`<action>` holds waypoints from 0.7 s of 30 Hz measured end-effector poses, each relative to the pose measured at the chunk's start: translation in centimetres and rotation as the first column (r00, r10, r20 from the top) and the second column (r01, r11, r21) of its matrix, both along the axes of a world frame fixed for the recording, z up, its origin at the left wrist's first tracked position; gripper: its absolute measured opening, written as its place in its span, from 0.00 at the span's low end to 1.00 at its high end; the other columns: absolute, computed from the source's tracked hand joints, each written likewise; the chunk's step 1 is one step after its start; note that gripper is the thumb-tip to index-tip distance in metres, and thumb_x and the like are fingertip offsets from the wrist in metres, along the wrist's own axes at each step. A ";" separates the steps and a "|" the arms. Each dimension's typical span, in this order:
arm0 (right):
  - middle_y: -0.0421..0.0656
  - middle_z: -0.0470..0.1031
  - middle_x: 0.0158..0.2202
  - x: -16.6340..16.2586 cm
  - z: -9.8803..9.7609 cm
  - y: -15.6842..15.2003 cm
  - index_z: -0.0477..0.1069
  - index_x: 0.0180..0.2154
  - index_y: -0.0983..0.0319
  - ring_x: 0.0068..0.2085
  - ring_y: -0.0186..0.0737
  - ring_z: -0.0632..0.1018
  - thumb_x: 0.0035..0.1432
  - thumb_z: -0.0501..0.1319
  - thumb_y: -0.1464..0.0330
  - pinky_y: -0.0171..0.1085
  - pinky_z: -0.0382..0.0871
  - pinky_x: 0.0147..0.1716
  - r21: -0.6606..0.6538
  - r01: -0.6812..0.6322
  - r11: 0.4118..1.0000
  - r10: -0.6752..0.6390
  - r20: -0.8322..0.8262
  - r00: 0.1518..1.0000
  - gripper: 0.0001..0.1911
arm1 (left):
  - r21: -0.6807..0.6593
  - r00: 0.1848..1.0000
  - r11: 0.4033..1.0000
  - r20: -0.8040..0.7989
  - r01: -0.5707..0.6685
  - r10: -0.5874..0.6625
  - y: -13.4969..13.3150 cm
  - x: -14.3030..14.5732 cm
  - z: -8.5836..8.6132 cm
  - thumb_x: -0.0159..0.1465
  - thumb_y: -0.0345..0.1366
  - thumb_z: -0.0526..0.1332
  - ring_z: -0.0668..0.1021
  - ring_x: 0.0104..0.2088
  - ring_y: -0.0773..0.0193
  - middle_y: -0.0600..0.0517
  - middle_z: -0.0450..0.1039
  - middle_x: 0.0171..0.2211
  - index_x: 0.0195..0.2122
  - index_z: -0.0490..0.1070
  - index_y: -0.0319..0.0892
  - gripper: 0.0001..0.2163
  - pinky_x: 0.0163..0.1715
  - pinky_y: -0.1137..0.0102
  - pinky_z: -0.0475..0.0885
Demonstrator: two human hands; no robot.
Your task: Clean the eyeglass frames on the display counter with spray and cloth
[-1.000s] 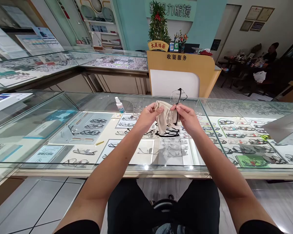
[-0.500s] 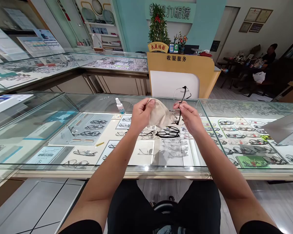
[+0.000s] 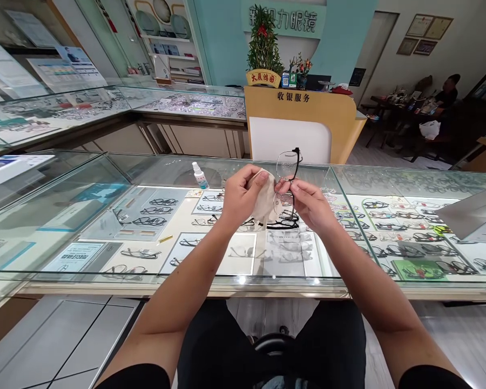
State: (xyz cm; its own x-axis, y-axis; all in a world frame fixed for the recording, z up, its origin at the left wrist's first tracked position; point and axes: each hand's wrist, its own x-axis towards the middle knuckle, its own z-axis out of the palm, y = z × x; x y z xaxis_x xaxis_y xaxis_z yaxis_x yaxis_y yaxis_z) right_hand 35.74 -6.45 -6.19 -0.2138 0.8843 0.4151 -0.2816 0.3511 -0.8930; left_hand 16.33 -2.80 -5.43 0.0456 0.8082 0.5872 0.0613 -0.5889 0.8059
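A beige cleaning cloth (image 3: 266,197) hangs pinched between the thumb and fingers of my left hand (image 3: 243,195). My right hand (image 3: 310,202) grips a pair of eyeglasses (image 3: 287,163) near the bridge. The glasses stand on end, one lens above my fingers and the other below, with dark upper rims and clear lenses. The cloth's right edge is close beside the lenses; whether it touches them I cannot tell. Below both hands, a black pair of glasses (image 3: 282,224) sits at the counter, partly hidden by the cloth and the held pair.
A white spray bottle (image 3: 200,176) stands on the glass counter (image 3: 154,162) left of my hands. Inside the case lie several eyeglass frames (image 3: 149,221) and a yellow strip (image 3: 166,239). A white panel (image 3: 476,216) juts in at right. Across stands a yellow desk (image 3: 299,105); a person (image 3: 448,93) sits far right.
My left hand and the cloth have moved right, closer to the glasses. My right hand has shifted slightly left and down, and the glasses have turned so their lenses show more fully.
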 end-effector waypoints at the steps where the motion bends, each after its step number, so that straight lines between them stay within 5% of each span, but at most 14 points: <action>1: 0.45 0.77 0.46 -0.1 0.0 0.0 0.85 0.35 0.53 0.57 0.51 0.79 0.63 0.73 0.45 0.48 0.75 0.64 -0.001 0.004 1.000 -0.004 0.002 1.000 0.20 | -0.005 1.000 1.000 0.005 0.000 0.000 0.0 0.1 0.0 0.70 0.55 0.70 0.69 0.31 0.62 0.53 0.71 0.30 0.33 0.78 0.44 0.19 0.36 0.66 0.64; 7: 0.45 0.77 0.45 -0.2 -0.2 -0.1 0.85 0.35 0.53 0.56 0.50 0.78 0.63 0.73 0.46 0.47 0.76 0.62 -0.013 0.013 1.000 -0.013 -0.008 1.000 0.18 | 0.002 0.999 1.000 0.039 -0.018 0.018 0.3 0.0 0.0 0.70 0.62 0.68 0.69 0.31 0.63 0.52 0.72 0.30 0.34 0.76 0.44 0.23 0.33 0.67 0.64; 12: 0.45 0.77 0.46 0.2 0.2 -0.4 0.84 0.36 0.54 0.53 0.46 0.78 0.64 0.74 0.50 0.44 0.82 0.54 -0.095 -0.089 0.992 0.081 -0.085 0.993 0.16 | 0.087 0.983 0.980 0.067 -0.178 0.173 0.5 -0.6 0.3 0.72 0.61 0.67 0.60 0.26 0.65 0.56 0.59 0.24 0.34 0.75 0.46 0.22 0.30 0.66 0.58; 21: 0.44 0.79 0.46 -0.4 -0.4 -0.4 0.80 0.36 0.55 0.56 0.47 0.79 0.65 0.74 0.53 0.58 0.81 0.63 -0.169 -0.285 0.943 0.236 -0.261 0.936 0.14 | 0.114 0.949 0.951 0.163 -0.289 0.269 0.8 -0.4 2.8 0.72 0.64 0.65 0.64 0.26 0.65 0.56 0.63 0.25 0.34 0.70 0.46 0.25 0.28 0.66 0.57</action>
State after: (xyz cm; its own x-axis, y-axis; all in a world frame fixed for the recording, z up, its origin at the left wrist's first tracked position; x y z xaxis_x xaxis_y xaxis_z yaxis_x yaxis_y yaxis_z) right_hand 35.37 -6.82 -6.62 -0.3664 0.8804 0.3010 -0.5482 0.0571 -0.8344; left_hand 15.90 -2.04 -2.61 -0.2630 0.6891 0.6753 0.1282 -0.6688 0.7324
